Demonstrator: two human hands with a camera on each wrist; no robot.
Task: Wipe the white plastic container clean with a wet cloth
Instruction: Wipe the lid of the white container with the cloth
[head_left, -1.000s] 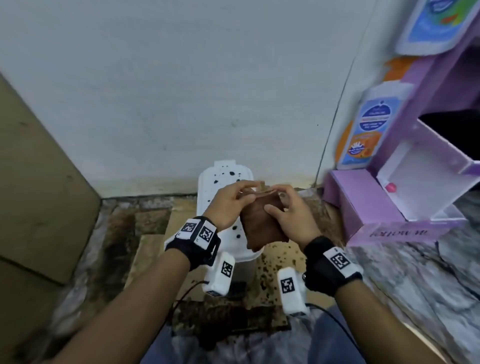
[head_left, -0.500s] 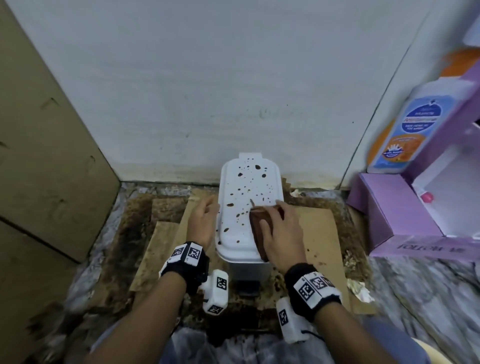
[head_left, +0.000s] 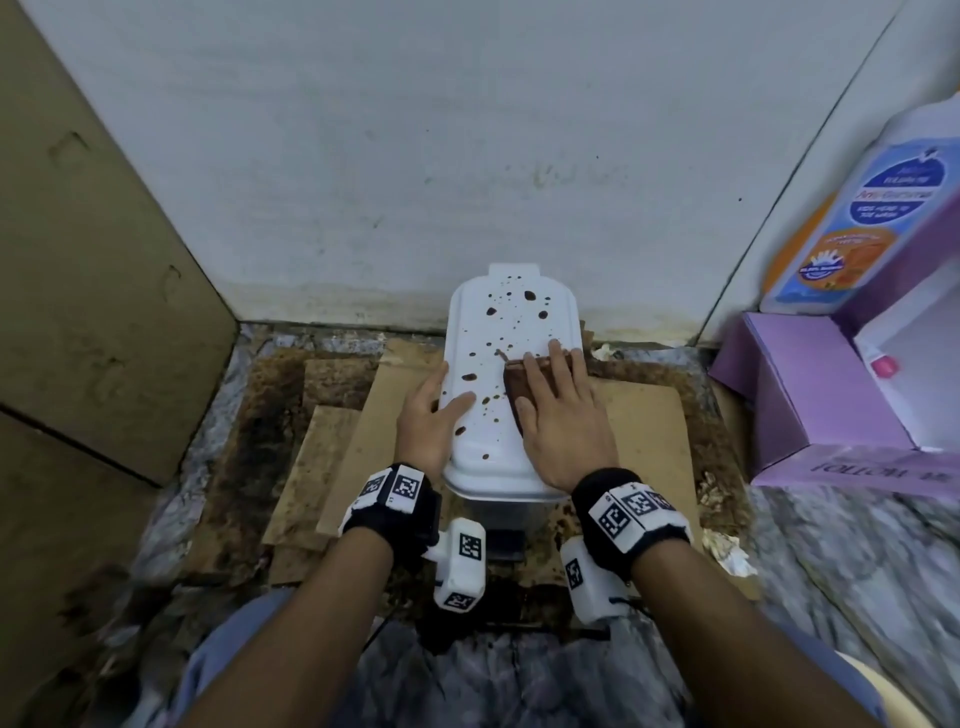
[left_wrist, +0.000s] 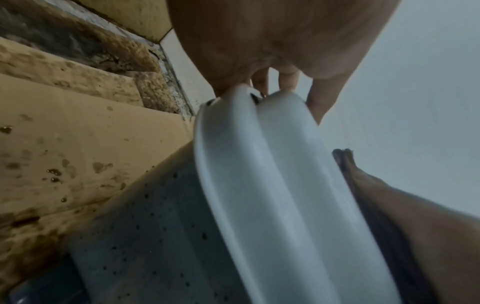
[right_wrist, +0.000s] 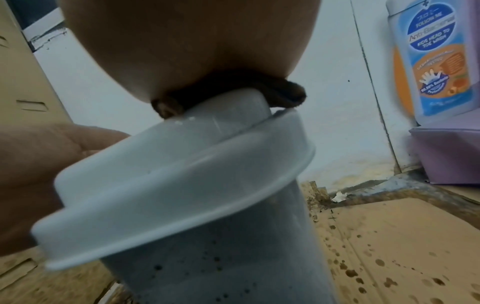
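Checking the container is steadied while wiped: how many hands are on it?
2. The left hand rests flat on the left edge of the white container lid; the right hand presses the brown cloth onto its right side.

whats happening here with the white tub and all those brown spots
A person is wiping a white plastic container that stands on stained cardboard on the floor. The right hand presses a brown cloth flat on the right side of the lid, fingers straight. The left hand rests against the container's left edge, with the thumb on the lid, steadying it. Most of the lid is spattered with brown spots, so the cleaning has barely begun.
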